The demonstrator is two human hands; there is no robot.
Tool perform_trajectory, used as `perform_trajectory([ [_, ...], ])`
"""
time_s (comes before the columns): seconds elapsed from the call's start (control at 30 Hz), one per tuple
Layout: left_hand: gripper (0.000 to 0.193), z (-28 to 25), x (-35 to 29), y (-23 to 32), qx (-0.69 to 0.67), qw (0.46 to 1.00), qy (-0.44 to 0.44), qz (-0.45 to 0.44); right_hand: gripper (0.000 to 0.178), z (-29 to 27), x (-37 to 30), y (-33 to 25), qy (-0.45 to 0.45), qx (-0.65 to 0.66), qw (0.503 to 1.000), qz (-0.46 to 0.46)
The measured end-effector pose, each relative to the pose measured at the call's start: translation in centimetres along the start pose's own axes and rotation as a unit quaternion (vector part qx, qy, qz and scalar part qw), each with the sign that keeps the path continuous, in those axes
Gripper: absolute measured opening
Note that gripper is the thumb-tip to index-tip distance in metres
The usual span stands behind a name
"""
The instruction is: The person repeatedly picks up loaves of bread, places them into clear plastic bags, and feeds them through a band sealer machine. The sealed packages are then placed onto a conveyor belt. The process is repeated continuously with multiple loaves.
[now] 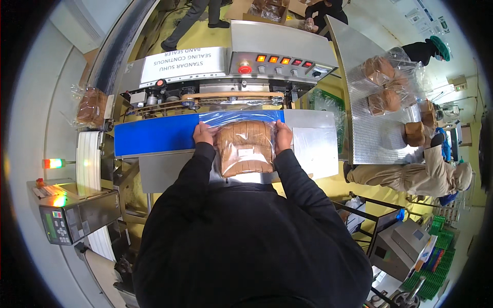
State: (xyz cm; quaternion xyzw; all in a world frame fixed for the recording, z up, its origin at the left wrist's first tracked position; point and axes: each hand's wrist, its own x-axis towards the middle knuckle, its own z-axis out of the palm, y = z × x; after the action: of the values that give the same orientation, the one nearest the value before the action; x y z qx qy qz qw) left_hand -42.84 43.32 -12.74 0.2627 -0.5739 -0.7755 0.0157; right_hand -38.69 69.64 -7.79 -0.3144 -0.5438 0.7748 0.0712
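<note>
A clear plastic bag with a sliced brown loaf of bread (245, 146) in it lies in front of my body, over the near edge of the band sealer's blue conveyor belt (156, 134). My left hand (203, 134) is closed on the bag's upper left corner, and my right hand (283, 137) grips the upper right corner. Between them the bag's mouth is stretched flat toward the sealing strip. Just beyond stands the band sealer (280, 43), with lit orange and red switches and a red knob (244, 68). Some of my fingers are hidden behind the film.
Another bagged loaf (93, 107) sits at the left by a white belt (89, 161). A metal table (359, 123) at the right bears several bagged loaves (384, 100). One person in beige (400, 177) handles bread there; others stand farther off. A control box (77, 218) is at the lower left.
</note>
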Motion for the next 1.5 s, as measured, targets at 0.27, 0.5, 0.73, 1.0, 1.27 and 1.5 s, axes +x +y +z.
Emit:
perform_trajectory([
  [0.27, 0.037, -6.0, 1.9, 2.6, -0.077, 0.995, -0.008, -0.06, 0.017, 4.1, -4.6, 2.1, -0.064, 0.016, 0.997, 0.029],
  [0.5, 0.031, -9.7, 0.3, 8.7, -0.116, 0.964, -0.12, -0.209, 0.023, 5.9, -9.1, 3.0, -0.154, -0.106, 0.975, 0.116],
  [0.73, 0.021, -14.7, 4.8, 8.7, -0.096, 0.977, -0.134, -0.136, 0.037, 7.7, -10.8, 5.9, -0.295, -0.244, 0.924, -0.009],
  [1.0, 0.035, -20.2, 8.7, 8.9, -0.016, 0.996, -0.049, -0.068, 0.025, 7.7, -11.1, 4.7, -0.322, -0.275, 0.906, 0.008],
  [1.27, 0.035, -26.2, 11.0, 10.9, 0.008, 0.997, -0.04, -0.069, 0.02, 8.1, -11.8, 2.3, -0.28, -0.205, 0.933, 0.091],
  [1.5, 0.031, -28.2, 11.4, 13.3, -0.117, 0.979, -0.06, -0.155, 0.022, 8.9, -12.4, 1.7, -0.274, -0.186, 0.941, 0.077],
])
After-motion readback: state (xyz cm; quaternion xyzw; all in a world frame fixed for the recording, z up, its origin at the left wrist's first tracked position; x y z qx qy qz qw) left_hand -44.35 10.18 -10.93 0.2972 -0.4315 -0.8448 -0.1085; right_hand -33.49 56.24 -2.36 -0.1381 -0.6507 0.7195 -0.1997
